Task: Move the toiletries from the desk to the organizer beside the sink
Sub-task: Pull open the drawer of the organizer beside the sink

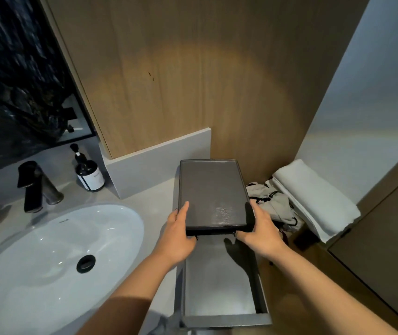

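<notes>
A dark grey rectangular tray point(211, 189), the organizer, lies at the right end of the counter beside the white sink point(48, 257). Nothing lies in it. My left hand point(177, 234) grips its near left corner, thumb on the tray's top. My right hand point(259, 228) grips the near right corner, thumb along the right edge. Below the tray an open grey drawer point(219, 286) juts toward me, and nothing shows inside it. No toiletries from the desk are in view.
A black faucet point(36, 187) stands behind the sink, with a dark pump bottle point(89, 172) to its right by a low grey ledge point(159, 160). Right of the tray lie a crumpled drawstring bag point(273, 204) and a folded white towel point(314, 199). Wood panelling rises behind.
</notes>
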`<state>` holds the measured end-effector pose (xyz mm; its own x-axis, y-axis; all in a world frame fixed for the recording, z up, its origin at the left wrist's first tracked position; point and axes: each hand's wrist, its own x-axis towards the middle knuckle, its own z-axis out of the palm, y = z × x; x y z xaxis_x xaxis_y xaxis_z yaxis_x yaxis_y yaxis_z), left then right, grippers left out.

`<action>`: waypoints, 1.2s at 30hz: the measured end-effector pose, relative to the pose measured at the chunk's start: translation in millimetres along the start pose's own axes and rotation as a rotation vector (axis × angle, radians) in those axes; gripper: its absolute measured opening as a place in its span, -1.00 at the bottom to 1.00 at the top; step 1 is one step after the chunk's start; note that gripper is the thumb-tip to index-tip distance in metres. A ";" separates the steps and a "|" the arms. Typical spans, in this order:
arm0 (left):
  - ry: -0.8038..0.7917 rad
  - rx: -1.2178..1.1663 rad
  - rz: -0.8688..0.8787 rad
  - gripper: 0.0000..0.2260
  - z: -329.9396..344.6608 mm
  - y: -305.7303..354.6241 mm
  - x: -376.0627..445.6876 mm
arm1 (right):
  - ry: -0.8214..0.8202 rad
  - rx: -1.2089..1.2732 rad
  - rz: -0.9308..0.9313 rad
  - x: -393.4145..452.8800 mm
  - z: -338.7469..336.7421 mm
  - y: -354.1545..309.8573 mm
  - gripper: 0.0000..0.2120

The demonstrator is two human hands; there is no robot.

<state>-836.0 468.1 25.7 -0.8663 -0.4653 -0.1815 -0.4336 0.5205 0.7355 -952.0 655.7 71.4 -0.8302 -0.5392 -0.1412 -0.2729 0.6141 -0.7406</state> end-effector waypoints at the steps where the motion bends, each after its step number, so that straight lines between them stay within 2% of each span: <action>1: -0.003 0.004 -0.007 -0.18 2.3 -1.6 6.2 | -0.016 -0.014 0.010 4.4 -0.4 0.5 -0.24; 5: 0.030 0.102 -0.029 -0.19 8.6 -4.2 21.0 | -0.045 -0.029 -0.015 24.3 3.4 12.3 -0.28; 9: 0.108 0.207 -0.062 -0.23 14.3 -3.7 18.8 | -0.101 -0.056 -0.054 35.3 5.1 28.8 -0.10; 14: 0.169 0.236 -0.107 -0.23 17.3 -0.6 18.9 | -0.197 -0.067 -0.091 47.7 -1.9 42.3 -0.10; 23: 0.303 0.181 -0.275 -0.28 37.3 21.9 -5.7 | -0.338 -0.111 -0.224 66.3 -11.6 57.5 -0.06; 31: 0.488 0.065 -0.382 -0.33 71.7 43.3 -41.3 | -0.487 -0.154 -0.320 81.5 -20.0 63.1 -0.08; 36: 0.472 -0.009 -0.381 -0.31 70.7 45.1 -37.9 | -0.505 -0.164 -0.343 95.9 -22.8 60.1 -0.08</action>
<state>-840.2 559.8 19.6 -0.4460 -0.8862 -0.1250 -0.6879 0.2501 0.6813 -1059.1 654.1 28.3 -0.3615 -0.9019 -0.2363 -0.5866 0.4170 -0.6943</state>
